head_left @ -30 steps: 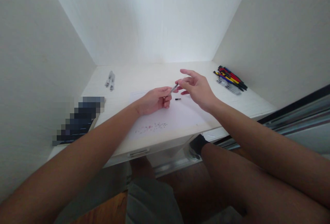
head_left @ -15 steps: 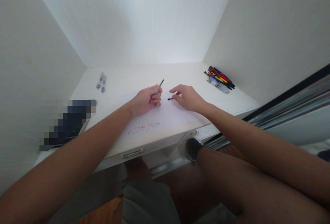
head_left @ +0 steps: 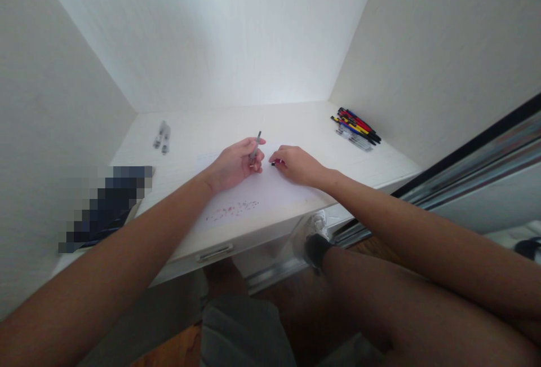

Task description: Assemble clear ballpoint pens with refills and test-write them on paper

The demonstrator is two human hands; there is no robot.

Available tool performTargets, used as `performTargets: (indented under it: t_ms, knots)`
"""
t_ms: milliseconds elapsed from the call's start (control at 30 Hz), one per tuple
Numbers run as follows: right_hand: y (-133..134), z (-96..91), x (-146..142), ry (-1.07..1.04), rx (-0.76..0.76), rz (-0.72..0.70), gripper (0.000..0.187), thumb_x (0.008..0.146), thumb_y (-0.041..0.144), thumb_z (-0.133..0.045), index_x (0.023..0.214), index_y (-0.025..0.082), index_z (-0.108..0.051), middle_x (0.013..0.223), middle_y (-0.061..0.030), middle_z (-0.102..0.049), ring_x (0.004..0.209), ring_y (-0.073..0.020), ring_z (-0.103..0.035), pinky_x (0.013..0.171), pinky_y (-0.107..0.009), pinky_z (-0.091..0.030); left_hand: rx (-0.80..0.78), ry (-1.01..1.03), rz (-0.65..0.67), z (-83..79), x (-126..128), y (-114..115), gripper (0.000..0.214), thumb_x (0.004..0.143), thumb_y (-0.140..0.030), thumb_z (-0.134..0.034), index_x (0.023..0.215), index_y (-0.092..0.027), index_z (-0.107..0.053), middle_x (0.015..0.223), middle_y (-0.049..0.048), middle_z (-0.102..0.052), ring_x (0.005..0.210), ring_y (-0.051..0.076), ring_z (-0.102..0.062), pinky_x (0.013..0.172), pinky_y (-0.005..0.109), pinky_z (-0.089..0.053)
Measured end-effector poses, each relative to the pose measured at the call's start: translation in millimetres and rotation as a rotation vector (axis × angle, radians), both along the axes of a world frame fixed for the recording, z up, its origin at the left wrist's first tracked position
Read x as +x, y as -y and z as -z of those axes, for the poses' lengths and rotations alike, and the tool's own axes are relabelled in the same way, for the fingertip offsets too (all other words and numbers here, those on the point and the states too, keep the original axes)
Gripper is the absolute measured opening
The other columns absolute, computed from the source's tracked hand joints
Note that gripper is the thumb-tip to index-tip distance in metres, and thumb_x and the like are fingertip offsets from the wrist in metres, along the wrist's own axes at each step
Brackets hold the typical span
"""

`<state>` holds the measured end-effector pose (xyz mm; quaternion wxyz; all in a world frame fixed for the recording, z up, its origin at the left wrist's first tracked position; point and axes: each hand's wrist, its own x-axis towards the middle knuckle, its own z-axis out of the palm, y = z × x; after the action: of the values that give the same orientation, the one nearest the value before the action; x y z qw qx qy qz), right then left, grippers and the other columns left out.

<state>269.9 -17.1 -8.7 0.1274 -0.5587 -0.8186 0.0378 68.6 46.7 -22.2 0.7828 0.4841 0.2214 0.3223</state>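
Observation:
My left hand (head_left: pixel 242 163) is closed around a slim grey pen (head_left: pixel 256 147), held tilted with its dark end pointing up. Just to the right, my right hand (head_left: pixel 296 164) has its fingertips pinched at a small black pen cap (head_left: pixel 273 163), most of it hidden by the fingers. Both hands rest over a white sheet of paper (head_left: pixel 270 195). Small dark and reddish marks (head_left: pixel 231 209) are scattered near the sheet's front edge.
Several black, red, yellow and blue pens (head_left: pixel 359 124) lie piled at the back right, beside clear pens (head_left: pixel 354 140). Two clear pens (head_left: pixel 162 137) lie at the back left. A pixelated dark object (head_left: pixel 110 203) stands at the left. White walls enclose the desk (head_left: pixel 236 116).
My right hand has moved slightly left and closed its fingers on the black cap that lay by its thumb. The pen in my left hand has turned more upright.

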Motion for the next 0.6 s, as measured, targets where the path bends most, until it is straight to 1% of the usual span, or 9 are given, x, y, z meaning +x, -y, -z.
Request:
performTargets:
  t_ms: [133,167,233,333,400,467,533,600]
  knots:
    - [3,-1.5,2,-0.021,-0.011,-0.012,0.042,0.096,0.004,-0.047,0.126,0.011,-0.075,0.115,-0.0166,-0.072,0.102,-0.0235,-0.067,0.097,-0.034,-0.05,-0.009,-0.01,-0.003,-2.1,0,1,0.012,0.102,-0.023,-0.054,0.105,-0.018,-0.064,0.071,0.0014,-0.062,0.056,0.015,-0.057,0.061,0.029,-0.052]
    - [3,-2.2,5,-0.034,-0.006,-0.008,0.043,0.096,0.004,-0.047,0.127,0.012,-0.075,0.114,-0.0166,-0.072,0.101,-0.0234,-0.067,0.096,-0.034,-0.05,-0.01,-0.014,-0.005,-2.7,0,2,0.012,0.102,-0.023,-0.054,0.105,-0.018,-0.064,0.071,0.0014,-0.062,0.056,0.015,-0.057,0.062,0.029,-0.052]
    - [1,-3.5,14,-0.074,0.028,0.022,0.041,0.095,0.004,-0.048,0.123,0.012,-0.076,0.112,-0.0163,-0.072,0.098,-0.0239,-0.067,0.095,-0.037,-0.051,-0.012,-0.019,-0.007,-3.5,0,2,0.012,0.102,-0.022,-0.054,0.105,-0.018,-0.065,0.072,0.0019,-0.063,0.057,0.015,-0.058,0.062,0.029,-0.053]
    - [-5,-3.7,37,-0.215,0.066,0.156,0.033,0.093,0.007,-0.052,0.113,0.013,-0.078,0.103,-0.0139,-0.074,0.094,-0.0242,-0.068,0.094,-0.041,-0.053,-0.019,-0.022,-0.014,-4.1,0,3,0.013,0.102,-0.021,-0.053,0.104,-0.017,-0.065,0.073,0.0024,-0.062,0.057,0.015,-0.058,0.062,0.03,-0.053]
    - [-8,-2.3,54,-0.406,0.006,0.295,0.026,0.092,0.009,-0.057,0.108,0.013,-0.077,0.091,-0.0117,-0.075,0.084,-0.0231,-0.07,0.088,-0.042,-0.056,-0.026,-0.027,-0.025,-4.5,0,3,0.013,0.103,-0.02,-0.052,0.102,-0.018,-0.065,0.071,0.0021,-0.061,0.056,0.015,-0.057,0.061,0.03,-0.052]
    - [-10,-0.3,67,-0.615,-0.069,0.418,0.019,0.088,0.008,-0.063,0.1,0.013,-0.076,0.082,-0.0095,-0.073,0.075,-0.0216,-0.071,0.081,-0.042,-0.06,-0.03,-0.032,-0.033,-5.3,1,4,0.014,0.103,-0.019,-0.05,0.101,-0.017,-0.064,0.07,0.0019,-0.061,0.056,0.015,-0.057,0.06,0.03,-0.052]
    - [-9,1.1,76,-0.762,-0.114,0.492,0.015,0.08,0.004,-0.07,0.089,0.015,-0.075,0.078,-0.0082,-0.073,0.07,-0.0205,-0.071,0.078,-0.041,-0.062,-0.034,-0.036,-0.036,-6.4,1,4,0.016,0.104,-0.018,-0.048,0.101,-0.017,-0.064,0.07,0.0019,-0.061,0.056,0.015,-0.057,0.06,0.029,-0.051]
    - [-6,1.5,79,-0.831,-0.146,0.523,0.018,0.074,-0.001,-0.074,0.081,0.015,-0.074,0.077,-0.008,-0.073,0.07,-0.0203,-0.071,0.078,-0.041,-0.062,-0.039,-0.041,-0.039,-7.5,1,5,0.017,0.104,-0.017,-0.048,0.101,-0.017,-0.064,0.071,0.0019,-0.06,0.056,0.014,-0.057,0.061,0.029,-0.051]
